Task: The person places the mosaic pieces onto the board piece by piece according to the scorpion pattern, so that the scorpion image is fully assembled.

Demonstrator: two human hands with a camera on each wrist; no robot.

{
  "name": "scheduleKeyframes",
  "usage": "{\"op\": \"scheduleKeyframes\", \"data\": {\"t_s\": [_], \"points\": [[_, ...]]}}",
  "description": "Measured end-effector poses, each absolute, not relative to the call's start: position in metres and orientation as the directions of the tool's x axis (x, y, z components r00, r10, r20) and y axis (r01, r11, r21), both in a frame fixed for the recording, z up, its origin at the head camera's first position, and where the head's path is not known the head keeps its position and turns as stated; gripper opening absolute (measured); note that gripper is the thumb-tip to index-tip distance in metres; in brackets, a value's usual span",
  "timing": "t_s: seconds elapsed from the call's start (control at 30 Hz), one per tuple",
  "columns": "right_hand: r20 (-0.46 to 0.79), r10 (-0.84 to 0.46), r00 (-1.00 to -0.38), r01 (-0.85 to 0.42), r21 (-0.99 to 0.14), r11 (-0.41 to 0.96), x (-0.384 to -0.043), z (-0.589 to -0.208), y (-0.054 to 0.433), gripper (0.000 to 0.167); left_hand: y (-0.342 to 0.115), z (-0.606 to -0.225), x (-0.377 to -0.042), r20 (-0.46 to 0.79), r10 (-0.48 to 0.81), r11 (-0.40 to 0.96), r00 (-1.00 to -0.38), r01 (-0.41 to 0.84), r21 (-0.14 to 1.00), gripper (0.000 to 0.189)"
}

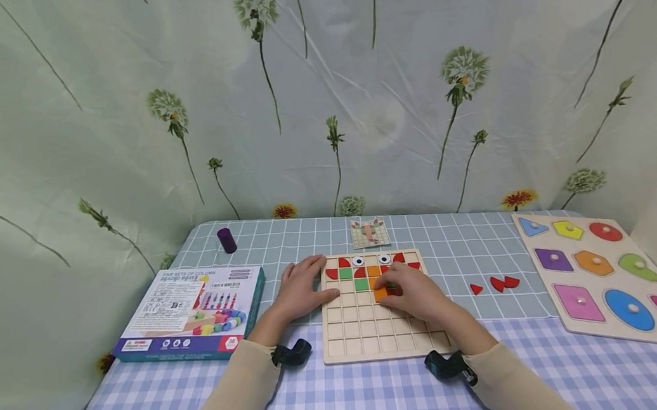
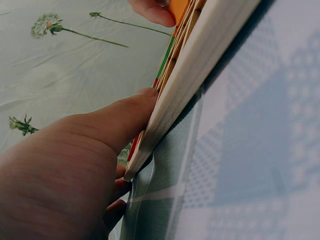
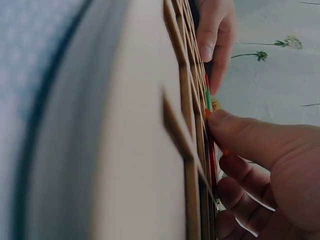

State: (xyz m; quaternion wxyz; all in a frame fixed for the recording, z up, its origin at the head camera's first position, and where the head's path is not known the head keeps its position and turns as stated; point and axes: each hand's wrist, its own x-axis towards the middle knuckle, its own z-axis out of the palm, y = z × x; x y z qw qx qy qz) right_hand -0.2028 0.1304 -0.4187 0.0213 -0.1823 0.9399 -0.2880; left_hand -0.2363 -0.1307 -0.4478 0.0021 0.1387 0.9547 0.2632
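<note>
A wooden grid board [image 1: 350, 330] lies on the table, its back rows holding red quarter-round tiles, green square tiles [image 1: 361, 284], orange squares and two eye tiles [image 1: 358, 261]. My left hand [image 1: 302, 290] rests along the board's left edge, thumb on the rim and fingers reaching toward the back corner. Thumb and index finger of my right hand [image 1: 410, 293] pinch an orange square tile [image 1: 380, 295] over the grid, just in front of another orange square. In the right wrist view, the orange tile [image 3: 208, 114] shows as a sliver at the thumb tip. My right hand hides several cells.
Behind the board lies a small pattern card [image 1: 370, 232]. Loose red tiles [image 1: 497, 284] are at its right, beside a large shape-puzzle board [image 1: 589, 301]. At left are a flat boxed set [image 1: 193, 313] and a purple cylinder [image 1: 227, 240]. A floral curtain [image 1: 321, 104] hangs behind.
</note>
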Motion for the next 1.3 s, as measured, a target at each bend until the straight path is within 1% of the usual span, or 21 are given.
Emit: {"op": "scheduleKeyframes", "data": {"t_s": [0.23,0.53,0.7,0.83,1.0,1.13,1.2,1.3], "points": [[0.058,-0.349,-0.935,-0.313,-0.597,0.739,-0.204,-0.422,0.13,0.017,-0.13,-0.448,-0.237,0.07,0.263,0.827,-0.962,0.262,0.497,0.083],[0.069,-0.353,-0.933,-0.32,-0.61,0.725,-0.205,-0.422,0.128,0.014,-0.13,-0.445,-0.237,0.068,0.26,0.829,-0.963,0.258,0.496,0.083],[0.076,-0.388,-0.919,-0.353,-0.6,0.718,-0.205,-0.418,0.132,0.009,-0.129,-0.445,-0.237,0.063,0.259,0.833,-0.964,0.255,0.491,0.083],[0.053,-0.427,-0.903,-0.368,-0.61,0.702,-0.203,-0.412,0.139,0.009,-0.128,-0.445,-0.237,0.06,0.262,0.831,-0.963,0.257,0.494,0.082],[-0.007,-0.496,-0.868,-0.376,-0.643,0.668,-0.203,-0.406,0.149,0.015,-0.128,-0.445,-0.236,0.054,0.255,0.833,-0.965,0.248,0.494,0.082],[-0.076,-0.554,-0.829,-0.376,-0.657,0.653,-0.204,-0.402,0.158,0.024,-0.128,-0.446,-0.236,0.048,0.248,0.833,-0.968,0.238,0.499,0.083],[-0.12,-0.586,-0.802,-0.366,-0.676,0.639,-0.204,-0.399,0.164,0.031,-0.128,-0.446,-0.236,0.047,0.245,0.834,-0.968,0.235,0.5,0.083],[-0.165,-0.651,-0.741,-0.375,-0.704,0.604,-0.203,-0.392,0.172,0.041,-0.128,-0.446,-0.236,0.048,0.243,0.836,-0.969,0.234,0.497,0.083]]}}
